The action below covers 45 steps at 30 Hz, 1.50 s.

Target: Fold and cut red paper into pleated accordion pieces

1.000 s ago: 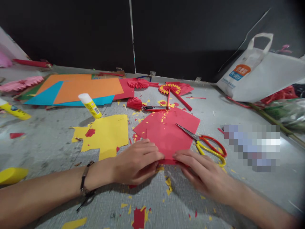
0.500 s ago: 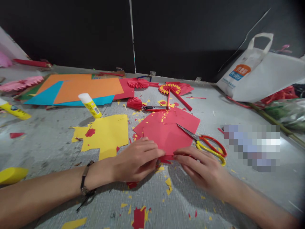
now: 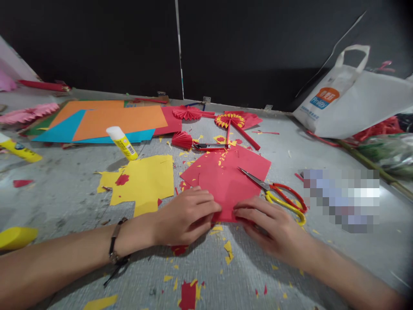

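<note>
Left fingers partly hidden at the red paper's near edge

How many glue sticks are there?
2: glue stick by the yellow paper, second stick at left edge. The yellow object lower left, cut off, may be another.

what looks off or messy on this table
Yellow and red paper scraps litter the table around the hands, and the yellow sheet has a ragged, cut-up outline. Both look like cutting waste rather than damage.
</note>
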Each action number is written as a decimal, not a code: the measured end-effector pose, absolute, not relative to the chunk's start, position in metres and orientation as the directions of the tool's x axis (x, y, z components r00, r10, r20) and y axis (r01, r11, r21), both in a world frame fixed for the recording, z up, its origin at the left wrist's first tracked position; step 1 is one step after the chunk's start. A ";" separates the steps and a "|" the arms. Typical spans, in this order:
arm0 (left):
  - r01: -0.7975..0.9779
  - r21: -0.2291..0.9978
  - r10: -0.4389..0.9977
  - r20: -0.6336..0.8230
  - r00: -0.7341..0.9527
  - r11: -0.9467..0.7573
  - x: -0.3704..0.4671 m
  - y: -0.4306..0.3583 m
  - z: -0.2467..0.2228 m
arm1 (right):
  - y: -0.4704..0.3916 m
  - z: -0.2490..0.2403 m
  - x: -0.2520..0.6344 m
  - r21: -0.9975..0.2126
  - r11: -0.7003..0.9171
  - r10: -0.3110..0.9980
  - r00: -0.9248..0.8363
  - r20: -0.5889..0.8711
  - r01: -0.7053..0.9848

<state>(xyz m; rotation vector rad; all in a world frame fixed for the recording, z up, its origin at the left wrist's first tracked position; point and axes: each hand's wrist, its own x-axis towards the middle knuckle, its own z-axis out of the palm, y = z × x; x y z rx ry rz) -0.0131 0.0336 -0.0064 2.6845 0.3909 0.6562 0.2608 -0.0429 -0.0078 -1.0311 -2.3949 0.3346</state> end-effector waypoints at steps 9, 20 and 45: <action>0.170 0.416 0.346 0.394 0.852 -0.893 -0.009 0.034 -0.006 | -0.019 -0.010 0.279 -0.371 0.445 0.874 -0.305 0.377 0.815; 0.177 0.417 0.353 0.395 0.848 -0.891 -0.008 0.035 -0.005 | -0.011 -0.027 0.292 -0.458 0.314 0.944 -0.221 0.246 0.831; 0.199 0.418 0.366 0.370 0.854 -0.886 -0.009 0.035 -0.007 | -0.037 0.007 0.264 -0.251 0.798 0.582 -0.595 0.555 0.548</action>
